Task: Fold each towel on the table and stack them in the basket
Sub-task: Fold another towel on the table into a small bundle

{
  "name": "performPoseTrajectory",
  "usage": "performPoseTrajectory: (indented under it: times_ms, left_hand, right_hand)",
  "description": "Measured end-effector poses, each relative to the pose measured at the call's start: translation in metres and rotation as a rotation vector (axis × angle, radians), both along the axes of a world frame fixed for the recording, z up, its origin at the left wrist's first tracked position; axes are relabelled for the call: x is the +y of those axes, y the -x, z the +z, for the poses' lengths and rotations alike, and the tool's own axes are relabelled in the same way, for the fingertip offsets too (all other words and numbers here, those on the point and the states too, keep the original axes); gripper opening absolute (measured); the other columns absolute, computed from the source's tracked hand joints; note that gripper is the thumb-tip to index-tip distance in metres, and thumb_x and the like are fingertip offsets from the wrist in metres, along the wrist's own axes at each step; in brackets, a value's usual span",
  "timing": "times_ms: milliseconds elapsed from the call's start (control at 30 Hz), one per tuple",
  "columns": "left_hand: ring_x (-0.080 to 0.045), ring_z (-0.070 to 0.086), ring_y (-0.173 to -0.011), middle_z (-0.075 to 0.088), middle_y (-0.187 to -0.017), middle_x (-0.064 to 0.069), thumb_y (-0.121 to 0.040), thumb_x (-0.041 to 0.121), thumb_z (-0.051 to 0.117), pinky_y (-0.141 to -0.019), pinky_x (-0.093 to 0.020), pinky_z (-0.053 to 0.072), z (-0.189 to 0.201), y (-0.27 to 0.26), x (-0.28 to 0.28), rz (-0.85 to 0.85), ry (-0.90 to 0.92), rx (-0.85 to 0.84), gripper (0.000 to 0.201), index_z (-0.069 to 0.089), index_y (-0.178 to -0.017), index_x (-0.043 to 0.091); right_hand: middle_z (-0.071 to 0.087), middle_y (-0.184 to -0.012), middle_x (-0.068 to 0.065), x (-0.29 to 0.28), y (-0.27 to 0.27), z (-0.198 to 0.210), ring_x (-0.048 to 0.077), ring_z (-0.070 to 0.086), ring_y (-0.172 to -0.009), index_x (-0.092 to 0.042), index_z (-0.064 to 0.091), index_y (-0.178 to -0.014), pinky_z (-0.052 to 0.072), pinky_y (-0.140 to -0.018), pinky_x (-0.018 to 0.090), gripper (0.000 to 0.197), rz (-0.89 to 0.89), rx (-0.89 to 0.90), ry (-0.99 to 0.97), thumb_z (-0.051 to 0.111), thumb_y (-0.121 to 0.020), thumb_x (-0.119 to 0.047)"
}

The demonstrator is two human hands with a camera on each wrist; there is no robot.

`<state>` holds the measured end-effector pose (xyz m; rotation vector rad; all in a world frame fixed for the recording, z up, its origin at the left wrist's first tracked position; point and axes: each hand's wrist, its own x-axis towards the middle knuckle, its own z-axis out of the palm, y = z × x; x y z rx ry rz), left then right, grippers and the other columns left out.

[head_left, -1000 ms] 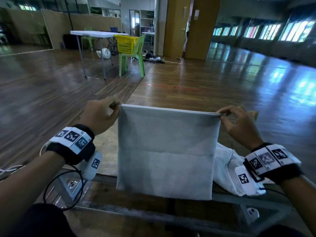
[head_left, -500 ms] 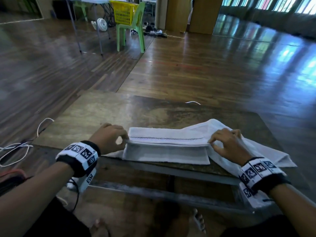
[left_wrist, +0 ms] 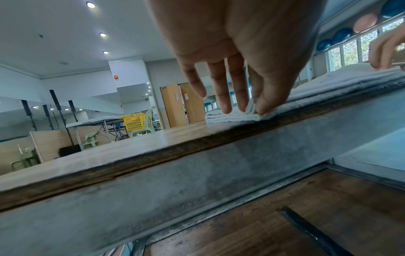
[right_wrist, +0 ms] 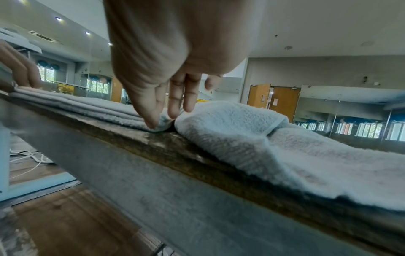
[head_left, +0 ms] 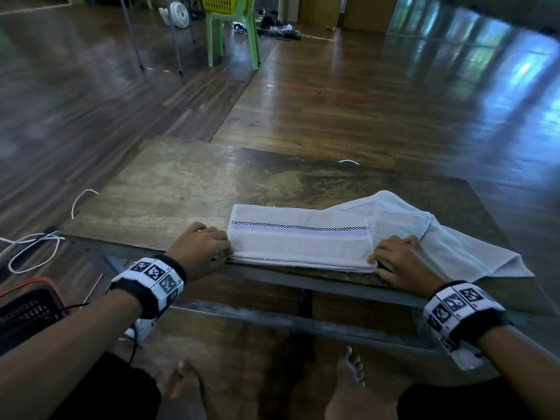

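Note:
A folded white towel [head_left: 300, 242] with a checkered and purple stripe lies as a long strip along the near edge of the wooden table [head_left: 197, 183]. My left hand [head_left: 225, 253] pinches its left corner between thumb and fingers [left_wrist: 252, 110]. At the other end, my right hand [head_left: 374, 262] pinches the right corner [right_wrist: 163, 121]. A second white towel [head_left: 448, 237] lies loose and rumpled beside and partly under the folded one, at the right. A dark basket with an orange rim [head_left: 27, 307] sits on the floor at my lower left, partly cut off.
White cables [head_left: 36, 247] trail on the floor left of the table. Far back stand a green chair [head_left: 233, 34] with a yellow basket [head_left: 218, 0], a fan and a white table's legs. My bare feet show under the table's metal frame [head_left: 303, 322].
The towel, held up hanging between both hands a second ago, has come down onto the table and been folded over into a flat strip. Both hands still hold its ends.

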<state>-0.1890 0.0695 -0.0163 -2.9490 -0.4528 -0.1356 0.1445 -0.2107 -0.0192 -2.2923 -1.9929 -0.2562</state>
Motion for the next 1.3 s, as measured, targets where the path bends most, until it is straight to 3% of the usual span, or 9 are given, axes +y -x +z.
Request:
performPoseTrajectory:
  times_ms: [167,333,533,700,767,933,1033,1167,1300]
  left_hand:
    - [-0.014,0.067,-0.070,0.070,-0.079,0.011,-0.066,0.028,0.078,-0.071,-0.031,0.043,0.000,0.000,0.003,0.020,0.044,-0.011,0.013,0.070,-0.076,0.028]
    - [-0.013,0.066,-0.076,0.068,-0.087,0.009,-0.045,0.046,0.081,-0.076,-0.033,0.050,-0.001,0.002,0.006,-0.024,-0.024,0.100,0.049,0.069,-0.088,0.026]
    - [-0.013,0.066,-0.068,0.067,-0.078,0.010,-0.048,0.032,0.085,-0.071,-0.030,0.050,0.001,-0.002,0.007,-0.072,-0.055,0.063,0.034,0.066,-0.075,0.028]
    - [-0.017,0.066,-0.085,0.070,-0.095,0.008,-0.077,0.029,0.072,-0.086,-0.032,0.041,0.013,-0.004,0.013,-0.045,0.162,0.009,0.015,0.070,-0.092,0.024]
    - [-0.014,0.065,-0.083,0.070,-0.095,0.007,-0.079,0.032,0.071,-0.080,-0.027,0.042,0.023,-0.004,0.019,-0.026,0.274,-0.106,0.017,0.070,-0.093,0.023]
    - [0.003,0.060,-0.083,0.066,-0.081,0.018,-0.077,0.049,0.060,-0.073,-0.006,0.042,0.060,0.004,0.028,-0.026,0.588,-0.426,0.023,0.063,-0.088,0.029]
    - [0.001,0.061,-0.083,0.065,-0.094,0.015,-0.077,0.050,0.054,-0.073,-0.003,0.042,0.077,0.006,0.028,-0.003,0.714,-0.490,0.030,0.066,-0.087,0.023]
    - [-0.002,0.062,-0.083,0.067,-0.092,0.013,-0.079,0.047,0.053,-0.073,-0.010,0.046,0.083,0.006,0.031,0.031,0.824,-0.428,0.028,0.066,-0.086,0.023]
    - [-0.004,0.060,-0.085,0.067,-0.089,0.010,-0.090,0.021,0.059,-0.072,-0.015,0.042,0.069,-0.004,0.042,0.107,0.725,-0.216,0.005,0.063,-0.088,0.024]
  right_hand:
    - [0.068,-0.087,-0.008,0.004,0.006,0.000,0.017,0.063,-0.082,-0.024,0.071,-0.087,0.033,-0.073,0.032,0.029,0.018,0.007,0.034,0.084,-0.061,-0.026]
    - [0.067,-0.083,-0.005,0.006,0.010,0.000,0.018,0.063,-0.079,-0.020,0.071,-0.086,0.039,-0.071,0.033,0.027,0.011,-0.003,0.033,0.082,-0.061,-0.021]
    - [0.069,-0.086,-0.004,0.009,0.014,0.013,0.017,0.062,-0.082,-0.019,0.068,-0.086,0.036,-0.074,0.031,0.020,-0.048,0.019,-0.003,0.075,-0.067,-0.019]
    - [0.067,-0.088,-0.006,0.008,0.009,0.031,0.015,0.059,-0.084,-0.021,0.066,-0.086,0.027,-0.075,0.028,0.017,-0.077,0.100,-0.110,0.074,-0.071,-0.020]
    - [0.067,-0.089,-0.008,0.009,0.007,0.039,0.014,0.058,-0.086,-0.023,0.065,-0.087,0.024,-0.074,0.026,0.014,-0.073,0.125,-0.164,0.065,-0.074,-0.028]
    - [0.062,-0.085,-0.016,0.010,0.002,0.067,0.008,0.056,-0.086,-0.021,0.066,-0.085,0.040,-0.079,0.038,0.026,-0.062,0.267,-0.352,0.050,-0.072,-0.037]
    - [0.059,-0.083,-0.023,0.012,0.003,0.085,-0.004,0.053,-0.083,-0.025,0.063,-0.080,0.039,-0.079,0.032,0.023,-0.086,0.405,-0.394,0.049,-0.069,-0.038]
    - [0.064,-0.079,-0.015,0.016,0.002,0.093,0.000,0.058,-0.084,-0.034,0.060,-0.072,0.041,-0.081,0.028,0.015,-0.169,0.518,-0.186,0.050,-0.067,-0.042]
    - [0.065,-0.080,-0.015,0.033,0.003,0.081,0.007,0.058,-0.083,-0.036,0.058,-0.071,0.038,-0.092,0.035,0.012,-0.235,0.492,0.090,0.061,-0.079,-0.027]
